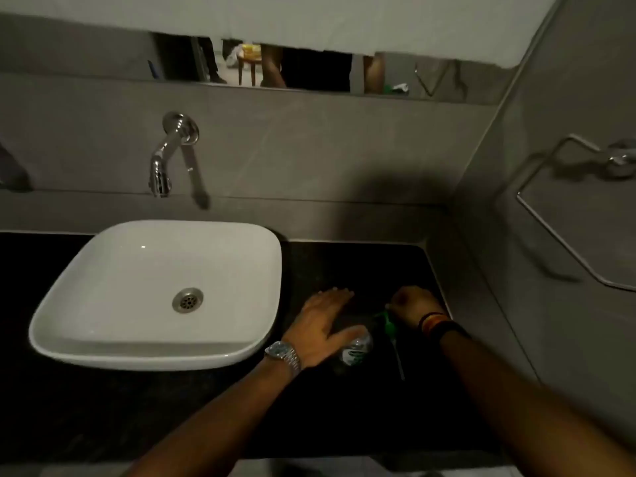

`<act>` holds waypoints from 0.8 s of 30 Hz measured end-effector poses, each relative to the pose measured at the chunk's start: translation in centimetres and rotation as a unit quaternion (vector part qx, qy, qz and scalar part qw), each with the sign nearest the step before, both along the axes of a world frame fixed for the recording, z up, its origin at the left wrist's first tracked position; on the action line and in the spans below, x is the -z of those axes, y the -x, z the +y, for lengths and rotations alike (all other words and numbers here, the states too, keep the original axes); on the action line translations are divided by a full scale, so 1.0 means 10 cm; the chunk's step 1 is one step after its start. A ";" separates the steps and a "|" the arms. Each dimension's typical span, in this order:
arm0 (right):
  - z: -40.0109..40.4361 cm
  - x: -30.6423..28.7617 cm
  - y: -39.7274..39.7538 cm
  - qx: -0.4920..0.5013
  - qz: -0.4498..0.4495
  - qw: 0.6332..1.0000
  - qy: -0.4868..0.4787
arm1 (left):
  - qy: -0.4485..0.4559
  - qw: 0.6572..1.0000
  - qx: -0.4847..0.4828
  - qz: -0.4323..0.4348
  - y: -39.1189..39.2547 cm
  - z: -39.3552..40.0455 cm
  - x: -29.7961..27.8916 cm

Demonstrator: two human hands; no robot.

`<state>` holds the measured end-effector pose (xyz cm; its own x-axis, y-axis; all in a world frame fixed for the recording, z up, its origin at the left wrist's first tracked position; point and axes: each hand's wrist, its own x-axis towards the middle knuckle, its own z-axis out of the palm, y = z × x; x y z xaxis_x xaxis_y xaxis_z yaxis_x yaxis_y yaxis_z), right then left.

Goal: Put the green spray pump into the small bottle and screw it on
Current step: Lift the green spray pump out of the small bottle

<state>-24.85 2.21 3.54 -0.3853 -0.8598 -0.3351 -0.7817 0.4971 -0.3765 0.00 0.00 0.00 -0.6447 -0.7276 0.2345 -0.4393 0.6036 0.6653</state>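
Note:
A small clear bottle [356,349] with a green label lies on the dark countertop [361,266], right of the basin. My left hand [320,325] rests over it, thumb against its side and fingers spread flat past it. My right hand [411,304] is closed on the head of the green spray pump [387,320], just right of the bottle. The pump's thin dip tube [399,359] trails toward me along the counter. The bottle's mouth is hidden in the dim light under my hands.
A white square basin [103,304] with a metal drain sits on the left of the counter. A chrome wall tap [165,160] juts out above it. A towel ring [585,215] hangs on the right wall, close beside the counter. A mirror strip runs across the top.

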 end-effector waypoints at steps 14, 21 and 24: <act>0.06 0.48 -0.08 0.044 -0.028 0.997 -0.055 | -0.157 0.984 -0.049 0.068 0.24 0.23 0.41; 0.41 -0.34 -0.15 0.065 -0.131 0.959 0.242 | -0.120 0.991 -0.050 0.006 0.20 0.16 0.49; 0.68 -0.70 -0.29 0.062 -0.196 0.925 0.319 | -0.117 0.992 -0.049 0.005 0.19 0.14 0.52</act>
